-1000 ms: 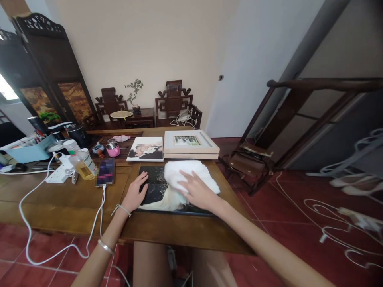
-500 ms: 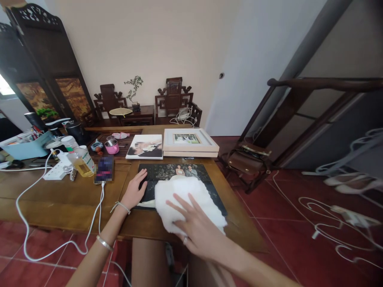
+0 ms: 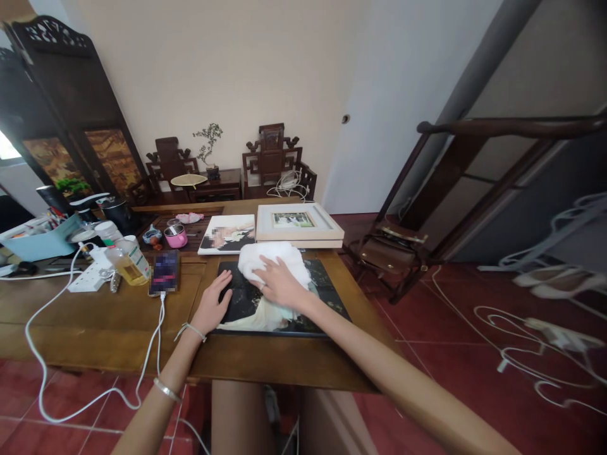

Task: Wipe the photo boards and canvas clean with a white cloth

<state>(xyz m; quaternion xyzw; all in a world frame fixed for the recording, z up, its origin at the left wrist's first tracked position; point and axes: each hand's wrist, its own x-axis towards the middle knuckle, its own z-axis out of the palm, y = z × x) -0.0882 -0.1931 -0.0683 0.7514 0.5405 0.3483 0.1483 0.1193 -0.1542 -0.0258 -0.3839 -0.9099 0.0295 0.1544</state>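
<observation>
A dark photo panel (image 3: 327, 287) showing a pale dress lies flat on the wooden table in front of me. My left hand (image 3: 215, 302) rests on its left edge, fingers stretched and empty. On the far part of the panel sits a folded white towel (image 3: 296, 262), hiding much of the picture's upper half. My right hand (image 3: 279, 281) presses on the towel from above with its fingers spread; they do not wrap around it.
Beyond the panel are a light wooden frame (image 3: 327, 221) and a white-edged photo print (image 3: 225, 246). On the left stand a phone (image 3: 164, 273) on a white cable, a bottle of yellow liquid (image 3: 129, 265), a power strip (image 3: 92, 272) and a pink cup (image 3: 176, 237). A chair (image 3: 393, 253) stands right.
My right hand and the towel have slid away from me across the panel, from its near right part to its far edge. The left hand has stayed in place.
</observation>
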